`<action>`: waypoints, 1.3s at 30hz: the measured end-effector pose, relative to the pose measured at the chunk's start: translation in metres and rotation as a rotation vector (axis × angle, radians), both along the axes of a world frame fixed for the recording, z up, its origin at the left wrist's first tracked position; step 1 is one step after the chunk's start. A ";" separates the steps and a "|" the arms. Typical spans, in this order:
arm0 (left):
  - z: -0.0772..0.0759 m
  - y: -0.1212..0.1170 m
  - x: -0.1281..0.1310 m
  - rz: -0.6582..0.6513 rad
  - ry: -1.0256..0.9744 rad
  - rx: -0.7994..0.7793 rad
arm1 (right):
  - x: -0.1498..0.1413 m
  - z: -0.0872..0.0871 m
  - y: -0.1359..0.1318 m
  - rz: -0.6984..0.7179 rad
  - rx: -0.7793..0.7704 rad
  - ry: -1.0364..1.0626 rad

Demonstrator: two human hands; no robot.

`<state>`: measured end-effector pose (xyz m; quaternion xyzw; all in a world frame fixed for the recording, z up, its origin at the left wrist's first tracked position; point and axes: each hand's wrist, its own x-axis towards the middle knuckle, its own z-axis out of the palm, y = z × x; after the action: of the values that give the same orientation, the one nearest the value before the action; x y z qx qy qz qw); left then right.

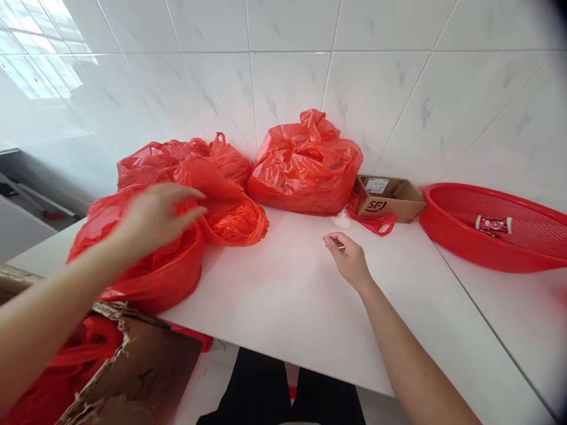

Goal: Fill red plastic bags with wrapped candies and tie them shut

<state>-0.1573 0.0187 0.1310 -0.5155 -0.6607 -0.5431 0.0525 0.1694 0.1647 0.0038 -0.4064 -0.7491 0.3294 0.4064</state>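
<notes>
My left hand (162, 213), slightly blurred, hovers over an open red plastic bag (177, 277) at the table's left. Its fingers are stretched and apart, and nothing shows in them. Beside it, another red plastic bag (239, 224) lies with its mouth gaping toward the middle of the table. My right hand (349, 260) is above the white table (274, 295), fingers curled into a pinch. A tiny pale bit shows at the fingers, too small to name. Just beyond that hand lies a small crumpled white piece (341, 220).
Against the tiled wall stand a full, knotted red bag (305, 171) and more red bags (150, 165). To the right are a small cardboard box (392, 206) and a red basket (482, 254) holding a red-and-white packet (494, 225). A large carton (150, 366) with red bags stands at lower left.
</notes>
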 end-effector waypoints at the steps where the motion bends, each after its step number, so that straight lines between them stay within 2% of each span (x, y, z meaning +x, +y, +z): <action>1: -0.007 0.015 0.001 -0.008 0.007 -0.083 | 0.000 -0.002 0.000 0.011 0.005 -0.017; 3: -0.014 0.044 0.001 0.006 -0.003 -0.193 | 0.002 -0.004 0.001 0.042 0.023 -0.062; 5: -0.005 0.067 -0.008 0.063 -0.040 -0.173 | 0.003 -0.005 0.001 0.065 0.034 -0.096; 7: 0.021 0.077 -0.024 0.145 -0.087 -0.076 | 0.005 -0.003 0.001 0.064 0.036 -0.097; 10: 0.067 0.077 -0.044 0.236 -0.194 0.163 | 0.004 0.003 -0.003 0.069 0.037 -0.070; 12: 0.082 0.076 -0.036 0.222 -0.295 0.268 | 0.002 0.009 -0.006 0.078 0.036 -0.034; 13: 0.081 0.077 -0.023 0.173 -0.345 0.286 | 0.001 0.012 -0.007 0.076 0.025 0.000; 15: 0.065 0.081 0.018 0.006 -0.414 0.242 | 0.001 0.020 -0.009 0.067 -0.032 0.125; 17: 0.036 0.085 0.072 -0.314 -0.543 0.158 | 0.004 0.030 -0.010 0.084 -0.141 0.320; 19: 0.004 0.086 0.125 -0.521 -0.589 -0.066 | 0.011 0.041 -0.011 0.152 -0.277 0.526; 21: -0.025 0.086 0.166 -0.671 -0.537 -0.227 | 0.019 0.051 -0.014 0.258 -0.388 0.649; 23: -0.050 0.087 0.188 -0.727 -0.569 -0.332 | 0.028 0.056 -0.015 0.365 -0.458 0.654; 25: -0.072 0.091 0.194 -0.710 -0.688 -0.353 | 0.040 0.055 -0.012 0.383 -0.503 0.644; 29: -0.107 0.099 0.176 -0.595 -0.905 -0.359 | 0.079 0.039 0.008 0.098 -0.485 0.800; 32: -0.119 0.099 0.162 -0.507 -0.885 -0.427 | 0.112 0.029 0.021 -0.049 -0.437 0.848; 35: -0.113 0.089 0.168 -0.368 -0.812 -0.342 | 0.125 0.028 0.019 -0.145 -0.371 0.754; 37: -0.101 0.079 0.188 -0.360 -0.566 -0.212 | 0.119 0.032 0.012 -0.159 -0.342 0.591; 39: -0.092 0.070 0.216 -0.488 -0.065 -0.106 | 0.104 0.041 0.002 -0.103 -0.310 0.450</action>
<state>0.0586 0.0891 0.0392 -0.6442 -0.5455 -0.5205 -0.1287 0.2734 0.1669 0.0450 -0.4180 -0.5590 0.5011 0.5116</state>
